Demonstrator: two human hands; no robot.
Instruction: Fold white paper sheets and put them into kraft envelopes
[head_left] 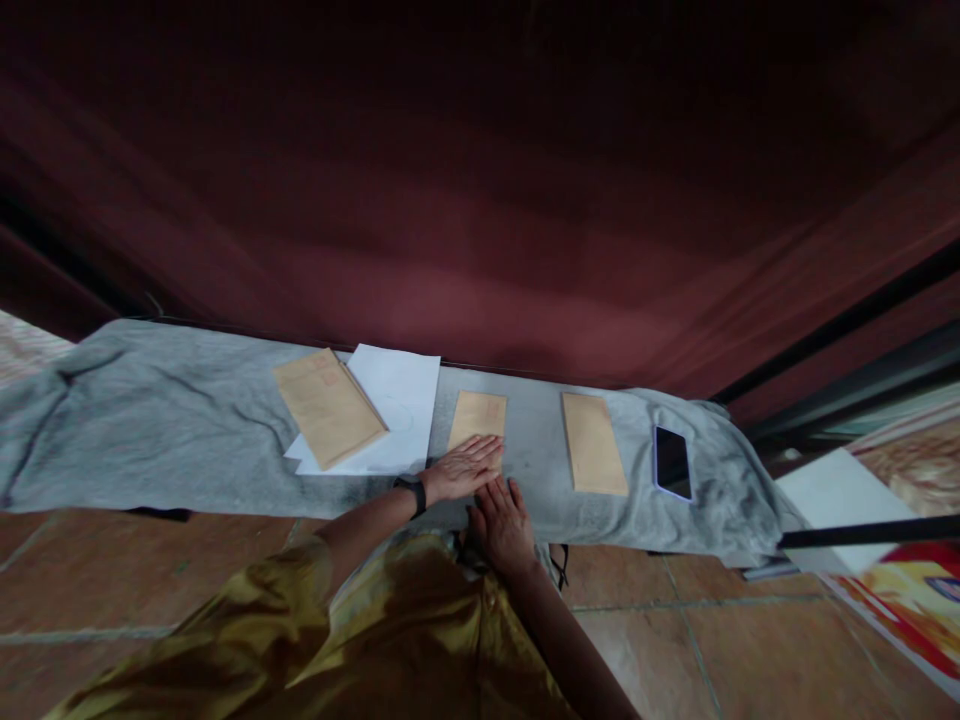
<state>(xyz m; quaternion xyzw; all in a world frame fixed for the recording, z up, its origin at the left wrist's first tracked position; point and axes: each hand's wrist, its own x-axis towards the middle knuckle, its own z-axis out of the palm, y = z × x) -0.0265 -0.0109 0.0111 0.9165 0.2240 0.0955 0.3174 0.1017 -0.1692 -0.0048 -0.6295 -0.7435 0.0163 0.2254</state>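
A brown paper envelope (478, 412) lies on the grey cloth (187, 420) in front of me. My left hand (463, 466), with a dark band at its wrist, rests flat across the envelope's near part, fingers stretched out. Just below it, my right hand (506, 525) lies with fingers extended, its fingertips close to the left hand and the envelope's near edge. Whether the right fingertips touch the paper is hidden. To the left, a stack of brown envelopes (326, 410) sits on white paper sheets (401, 390). Another brown envelope or small stack (595, 445) lies to the right.
A phone (673, 463) with a light purple edge lies at the right on the cloth. Behind the cloth-covered surface rises a dark red panel (420, 250). A dark bar (870, 532), a white sheet (840, 500) and a red-and-yellow printed item (911, 590) are at the far right. Below is tiled floor (720, 640).
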